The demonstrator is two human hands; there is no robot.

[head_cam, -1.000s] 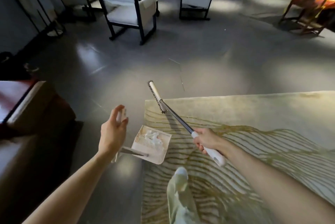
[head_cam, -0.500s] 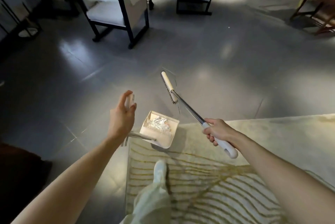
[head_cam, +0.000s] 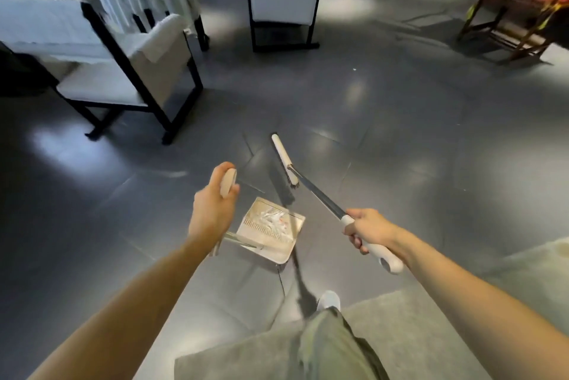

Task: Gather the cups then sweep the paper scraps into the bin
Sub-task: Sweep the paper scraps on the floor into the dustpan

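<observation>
Head view: paper scraps (head_cam: 272,218) lie in a white heap in the dustpan (head_cam: 278,253), near its comb-toothed edge. The pan is low over the grey floor tiles (head_cam: 400,148), just ahead of our shoe (head_cam: 329,299).

Our left hand (head_cam: 212,210) is wrapped round the top of the pan's long handle. Our right hand (head_cam: 369,230) is clamped on the white grip of the broom (head_cam: 284,161), whose head is raised and just beyond the pan.

Risks as we see them:
- The pan hangs tilted. A swing or a tip toward its open lip would spill the scraps back onto the tiles.
- The broom head is close to the pan, so a careless sweep of the right arm could knock it.
- The rug (head_cam: 415,333) edge is underfoot and could trip us.
- The armchair (head_cam: 123,71) legs to the left could snag the pan or the broom if we pass close to them.

Unclear or hidden:
- No bin and no cups are in frame, so we can't judge the route or the distance.
- We can't tell whether the pan touches the floor.
- Our left fingertips are hidden behind the handle, and motion blur softens that hand.
- A pale speck (head_cam: 354,69) far ahead could be a scrap or a glint.
- The far chairs are cut off at the top edge.
</observation>
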